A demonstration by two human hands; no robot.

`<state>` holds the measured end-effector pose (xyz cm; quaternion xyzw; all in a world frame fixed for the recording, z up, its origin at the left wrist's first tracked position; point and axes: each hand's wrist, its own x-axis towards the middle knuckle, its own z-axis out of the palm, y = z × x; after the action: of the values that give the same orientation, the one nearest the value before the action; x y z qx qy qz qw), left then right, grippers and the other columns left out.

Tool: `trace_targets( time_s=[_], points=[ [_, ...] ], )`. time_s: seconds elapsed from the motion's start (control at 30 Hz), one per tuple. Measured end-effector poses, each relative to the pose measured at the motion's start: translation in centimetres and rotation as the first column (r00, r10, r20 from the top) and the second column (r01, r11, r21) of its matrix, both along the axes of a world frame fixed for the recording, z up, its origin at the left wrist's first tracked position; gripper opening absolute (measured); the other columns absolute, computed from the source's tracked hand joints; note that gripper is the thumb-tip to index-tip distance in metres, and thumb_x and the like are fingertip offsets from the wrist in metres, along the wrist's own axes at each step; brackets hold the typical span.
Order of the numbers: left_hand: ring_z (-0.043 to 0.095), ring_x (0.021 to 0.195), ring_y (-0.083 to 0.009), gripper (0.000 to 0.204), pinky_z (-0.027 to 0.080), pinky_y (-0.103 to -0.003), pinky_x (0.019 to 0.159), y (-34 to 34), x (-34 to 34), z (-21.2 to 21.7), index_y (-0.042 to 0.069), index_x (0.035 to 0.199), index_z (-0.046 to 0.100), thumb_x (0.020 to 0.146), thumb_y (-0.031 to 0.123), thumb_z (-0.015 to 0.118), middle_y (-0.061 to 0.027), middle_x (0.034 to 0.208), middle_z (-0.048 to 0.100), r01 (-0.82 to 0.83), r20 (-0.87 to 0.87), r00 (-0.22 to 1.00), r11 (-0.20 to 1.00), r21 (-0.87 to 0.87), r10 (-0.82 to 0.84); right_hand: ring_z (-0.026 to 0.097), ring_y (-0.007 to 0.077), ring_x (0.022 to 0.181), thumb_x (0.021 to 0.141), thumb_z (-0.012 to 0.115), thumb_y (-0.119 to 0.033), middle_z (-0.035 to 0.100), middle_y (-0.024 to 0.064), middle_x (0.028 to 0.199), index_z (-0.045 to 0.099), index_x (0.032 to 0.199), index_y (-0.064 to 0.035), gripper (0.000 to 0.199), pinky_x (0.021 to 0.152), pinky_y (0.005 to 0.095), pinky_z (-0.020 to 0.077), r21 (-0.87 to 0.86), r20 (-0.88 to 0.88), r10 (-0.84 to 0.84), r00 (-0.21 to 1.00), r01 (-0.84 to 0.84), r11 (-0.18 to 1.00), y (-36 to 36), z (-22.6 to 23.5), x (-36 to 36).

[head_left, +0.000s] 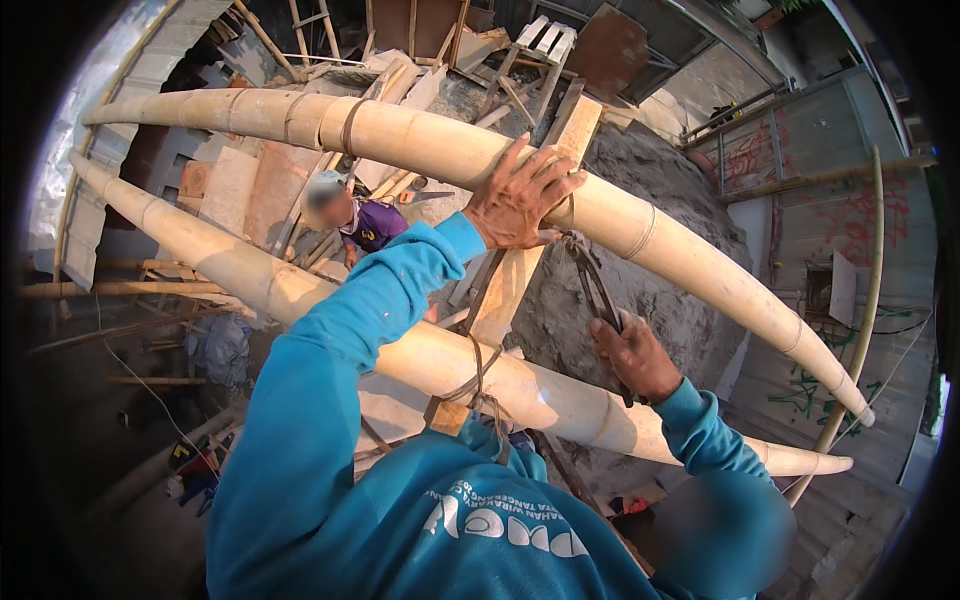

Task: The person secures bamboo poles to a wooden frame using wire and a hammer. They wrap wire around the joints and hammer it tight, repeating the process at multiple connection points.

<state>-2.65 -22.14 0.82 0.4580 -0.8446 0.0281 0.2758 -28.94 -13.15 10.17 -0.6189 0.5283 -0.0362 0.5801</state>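
My left hand (520, 200) lies over the upper bamboo pole (300, 120) with its fingers spread and gripping it, right where an upright wooden plank (510, 290) crosses the pole. Dark metal pincers (597, 292) are held in my right hand (635, 355), their jaws raised to the wire tie just under my left hand. Below this runs a second thick bamboo pole (240, 270), bound to the plank with wire (476, 380). Both my sleeves are teal.
Far below, a person in a purple shirt and cap (350, 215) stands among stacked planks and boards. A grey sand mound (660, 200) lies under the poles. A thin bamboo pole (868, 290) rises at the right beside a corrugated metal fence (840, 130).
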Motion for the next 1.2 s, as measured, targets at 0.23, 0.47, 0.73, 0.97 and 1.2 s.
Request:
trace_targets(
  time_s=[0.23, 0.47, 0.73, 0.97, 1.2],
  points=[
    [0.043, 0.138, -0.0276, 0.095, 0.022, -0.055, 0.12, 0.2, 0.0, -0.1, 0.02, 0.142, 0.046, 0.06, 0.048, 0.085, -0.0034, 0.148, 0.047, -0.009, -0.003, 1.0, 1.0, -0.008, 0.009, 0.036, 0.0057, 0.047, 0.106, 0.051, -0.027, 0.041, -0.005, 0.067, 0.052, 0.095, -0.0056, 0.024, 0.045, 0.0245, 0.0368, 0.905, 0.24, -0.872, 0.427, 0.228, 0.361, 3.1, 2.3, 6.1],
    [0.043, 0.138, -0.028, 0.097, 0.025, -0.053, 0.119, 0.1, -0.2, -0.3, 0.019, 0.144, 0.045, 0.062, 0.053, 0.084, -0.0045, 0.146, 0.049, -0.009, -0.012, 1.0, 1.0, -0.009, 0.009, 0.052, 0.0106, 0.042, 0.091, 0.075, -0.032, 0.054, 0.0002, 0.063, 0.055, 0.092, -0.0041, 0.034, 0.039, 0.025, 0.0427, 0.37, 0.101, -0.34, 0.935, 0.282, 0.885, 1.4, 3.1, 3.0],
    [0.045, 0.135, -0.0318, 0.092, 0.027, -0.055, 0.117, -0.1, 0.1, -1.2, 0.014, 0.147, 0.042, 0.073, 0.052, 0.079, -0.0106, 0.146, 0.047, 0.032, -0.017, 0.999, 0.999, -0.038, -0.033, 0.06, 0.0249, 0.043, 0.087, 0.071, -0.015, 0.061, 0.0097, 0.06, 0.05, 0.128, 0.0006, 0.049, 0.046, 0.0371, 0.0487, -0.506, -0.408, 0.012, 0.913, -0.236, 0.83, 0.2, 5.6, 1.3],
    [0.048, 0.132, -0.027, 0.092, 0.032, -0.049, 0.115, -0.2, 0.1, -1.0, 0.016, 0.143, 0.045, 0.066, 0.049, 0.084, -0.0069, 0.145, 0.049, 0.016, -0.05, 0.999, 0.995, -0.101, -0.021, 0.054, 0.0276, 0.048, 0.097, 0.06, -0.023, 0.058, 0.0129, 0.069, 0.054, 0.125, 0.0008, 0.037, 0.048, 0.0384, 0.0477, -0.595, -0.495, 0.068, 0.866, -0.395, 0.7, 1.3, 2.1, -1.5],
    [0.045, 0.135, -0.0268, 0.092, 0.032, -0.049, 0.116, 0.0, 0.3, -1.1, 0.016, 0.146, 0.043, 0.071, 0.052, 0.081, -0.0069, 0.148, 0.047, 0.033, -0.026, 0.999, 0.997, -0.076, -0.035, 0.042, 0.009, 0.042, 0.105, 0.04, -0.049, 0.048, 0.0011, 0.066, 0.057, 0.115, 0.0018, 0.054, 0.033, 0.0244, 0.0378, 0.826, 0.234, -0.804, 0.546, 0.325, 0.461, 4.7, 1.4, 3.6]
  ],
)
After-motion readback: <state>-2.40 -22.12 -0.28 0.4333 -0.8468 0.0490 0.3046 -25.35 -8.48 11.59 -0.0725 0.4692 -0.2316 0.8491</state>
